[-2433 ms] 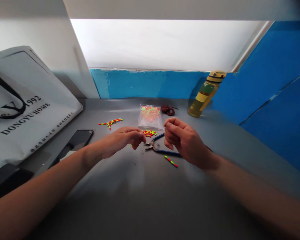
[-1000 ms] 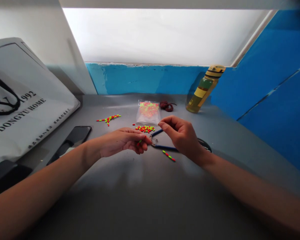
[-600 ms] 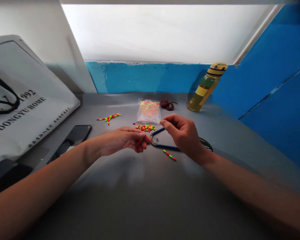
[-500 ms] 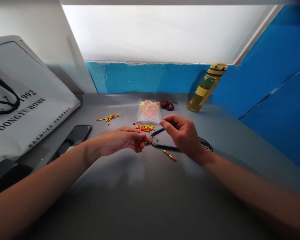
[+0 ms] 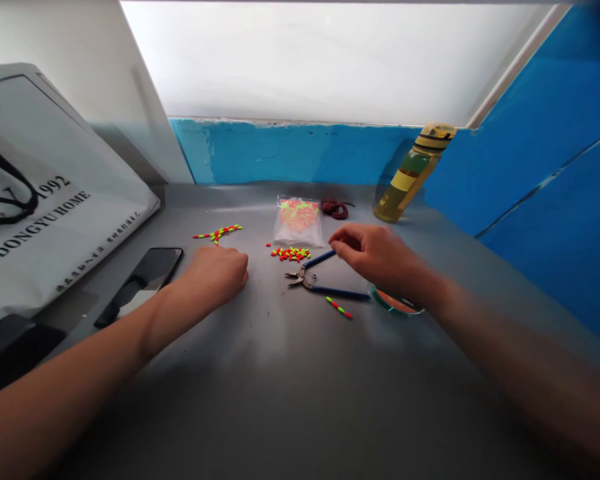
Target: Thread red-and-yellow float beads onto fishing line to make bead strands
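Two lots of red-and-yellow beads look already strung: a cluster (image 5: 219, 233) just beyond the left hand (image 5: 217, 272), and a short string (image 5: 339, 308) beside the pliers (image 5: 305, 277). Apparently unstrung: loose pile (image 5: 291, 253), full bag (image 5: 299, 220). Left fingers curled under, contents hidden. Right hand (image 5: 375, 252): fingers pinched together above a pliers handle, contents indiscernible. All on the counter (image 5: 280, 387).

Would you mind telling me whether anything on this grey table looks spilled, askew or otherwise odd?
Nothing looks damaged. A small heap of red and green beads lies loose on the table in front of the clear bag, and the bottle looks tilted, perhaps only from the lens.
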